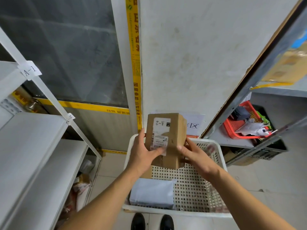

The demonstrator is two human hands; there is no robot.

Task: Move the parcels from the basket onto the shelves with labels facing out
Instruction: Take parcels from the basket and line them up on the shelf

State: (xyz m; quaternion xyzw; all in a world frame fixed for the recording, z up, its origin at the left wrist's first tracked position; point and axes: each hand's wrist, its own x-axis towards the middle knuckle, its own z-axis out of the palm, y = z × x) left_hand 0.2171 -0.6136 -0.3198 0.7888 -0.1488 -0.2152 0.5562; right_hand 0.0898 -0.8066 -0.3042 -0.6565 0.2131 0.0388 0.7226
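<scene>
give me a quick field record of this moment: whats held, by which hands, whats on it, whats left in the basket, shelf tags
held item: brown cardboard parcel, above the basket
left hand: grips the parcel's left side, thumb on its shipping label
right hand: grips the parcel's right side
parcel sticker: reads A-2, upside down in this view
basket: white, perforated, on the floor ahead of the person's shoes
left in basket: grey wrapped parcel; part of another brown box shows under the left wrist
shelf tags: A-1 tag and A-2 tag on the left rack's post

Box label reads "A-2", upside down. Shelf post tags read "A-1" and "A-2".
</scene>
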